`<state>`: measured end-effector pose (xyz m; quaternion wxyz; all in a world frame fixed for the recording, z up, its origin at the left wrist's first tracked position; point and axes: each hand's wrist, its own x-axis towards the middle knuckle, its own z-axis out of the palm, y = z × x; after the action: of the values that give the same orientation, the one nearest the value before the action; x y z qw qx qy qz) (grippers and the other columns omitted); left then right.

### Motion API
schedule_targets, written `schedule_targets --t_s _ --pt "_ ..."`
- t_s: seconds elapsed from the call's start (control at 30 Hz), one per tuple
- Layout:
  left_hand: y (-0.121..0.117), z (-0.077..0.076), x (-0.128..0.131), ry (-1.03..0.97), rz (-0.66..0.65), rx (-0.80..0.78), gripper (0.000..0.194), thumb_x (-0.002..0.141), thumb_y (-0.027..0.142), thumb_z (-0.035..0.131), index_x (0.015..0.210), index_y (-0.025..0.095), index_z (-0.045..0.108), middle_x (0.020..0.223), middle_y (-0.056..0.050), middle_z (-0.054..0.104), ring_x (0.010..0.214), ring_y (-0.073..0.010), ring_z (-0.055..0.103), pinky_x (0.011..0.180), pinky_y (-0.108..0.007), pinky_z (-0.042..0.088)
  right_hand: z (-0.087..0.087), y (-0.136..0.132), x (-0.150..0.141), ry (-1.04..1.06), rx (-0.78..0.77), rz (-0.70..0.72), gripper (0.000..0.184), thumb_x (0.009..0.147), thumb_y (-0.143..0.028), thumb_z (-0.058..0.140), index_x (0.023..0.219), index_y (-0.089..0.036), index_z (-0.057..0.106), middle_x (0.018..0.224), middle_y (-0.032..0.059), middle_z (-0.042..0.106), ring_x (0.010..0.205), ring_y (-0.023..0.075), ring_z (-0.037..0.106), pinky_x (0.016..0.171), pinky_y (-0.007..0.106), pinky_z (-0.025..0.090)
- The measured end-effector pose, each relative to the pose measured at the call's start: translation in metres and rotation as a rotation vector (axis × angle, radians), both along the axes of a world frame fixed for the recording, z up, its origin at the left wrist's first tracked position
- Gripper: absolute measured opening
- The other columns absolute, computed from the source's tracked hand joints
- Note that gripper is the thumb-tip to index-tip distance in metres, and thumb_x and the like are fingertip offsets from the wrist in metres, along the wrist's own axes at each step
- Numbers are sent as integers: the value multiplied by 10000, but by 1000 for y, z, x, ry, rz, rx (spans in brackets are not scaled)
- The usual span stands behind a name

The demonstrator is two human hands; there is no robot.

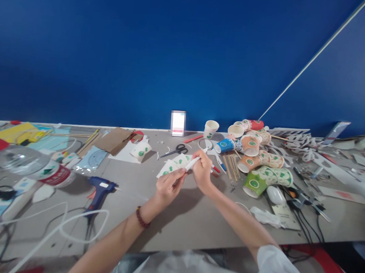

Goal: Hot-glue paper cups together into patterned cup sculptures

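Note:
Both hands meet over the middle of the table around a white tube-like piece (pixel 192 164), which looks like rolled paper or card. My left hand (pixel 169 187) pinches its lower left end with the fingertips. Closed round the upper right part is my right hand (pixel 202 173). Just behind the left hand lie white cut paper-cup pieces (pixel 172 166) with green prints, partly hidden by the fingers. Black-handled scissors (pixel 178 149) rest beyond them. Pens (pixel 216 169) with red and blue ends lie beside the right hand, partly covered by it.
On the left are a glue gun (pixel 101 191), a large bottle (pixel 31 163) and a power strip (pixel 10 209) with loose cables. A white paper cup (pixel 211 129) stands at the back. Joined printed cups (pixel 255 185) and wooden sticks (pixel 230 166) lie right. A lit phone (pixel 178 124) leans on the wall.

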<state>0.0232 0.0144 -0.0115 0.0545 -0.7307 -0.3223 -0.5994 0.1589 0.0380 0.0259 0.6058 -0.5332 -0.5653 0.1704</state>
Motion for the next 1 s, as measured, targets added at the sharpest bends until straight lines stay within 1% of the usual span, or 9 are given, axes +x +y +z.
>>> schedule_targets --t_s 0.13,0.2,0.4,0.57,0.63,0.7,0.83,0.93,1.0 --pt "2 -13 -3 80 35 0 197 884 173 637 1059 212 720 882 -49 785 730 -171 755 669 -241 624 -3 1 0 2 -7 2 140 608 -177 347 614 -231 476 508 -41 472 489 137 414 489 248 298" --pt "2 -16 -3 102 33 -5 224 894 161 620 1095 207 708 914 -61 783 767 -177 757 688 -245 622 -4 2 0 -1 -11 6 135 612 -177 350 615 -231 475 506 -44 466 488 137 413 490 246 297" --pt "1 -15 -4 114 13 1 255 895 129 609 1126 207 687 961 -73 778 791 -181 756 686 -241 607 -7 1 -2 11 -33 -7 131 614 -178 360 623 -231 479 484 -54 444 477 137 408 484 244 295" --pt "0 -13 -3 116 0 -1 221 893 126 600 1088 201 671 899 -62 776 753 -164 749 673 -233 587 -5 1 -2 9 -36 21 131 622 -179 360 619 -230 481 480 -52 439 468 137 409 474 246 292" --pt "0 -9 -2 101 -52 -70 182 901 123 569 1043 197 656 862 -57 765 733 -155 740 669 -230 573 -2 2 1 -5 -37 61 140 626 -176 361 622 -229 491 477 -53 430 466 136 409 470 246 287" --pt "-2 -3 0 57 -117 -201 164 906 125 539 1026 196 626 847 -52 742 728 -146 722 676 -230 560 0 4 4 -18 -33 95 157 631 -170 361 632 -227 507 479 -55 428 467 134 409 472 245 286" --pt "-7 11 3 -139 -203 -446 214 891 151 515 1099 194 541 866 -44 676 726 -131 664 661 -227 526 0 4 4 -44 -30 170 178 631 -151 359 647 -224 519 502 -54 461 479 130 432 493 237 316" --pt "-7 17 1 -237 -245 -539 218 875 155 496 1089 193 517 717 19 593 581 -99 560 562 -201 456 -6 -1 -4 -89 -35 238 185 641 -139 364 655 -221 529 527 -48 498 500 130 462 517 234 345" --pt "-7 19 -1 -249 -252 -560 171 870 165 496 1033 191 539 656 42 548 527 -89 497 524 -197 413 -11 -7 -11 -115 -26 235 194 647 -140 361 664 -218 539 549 -39 519 521 134 479 532 236 357"
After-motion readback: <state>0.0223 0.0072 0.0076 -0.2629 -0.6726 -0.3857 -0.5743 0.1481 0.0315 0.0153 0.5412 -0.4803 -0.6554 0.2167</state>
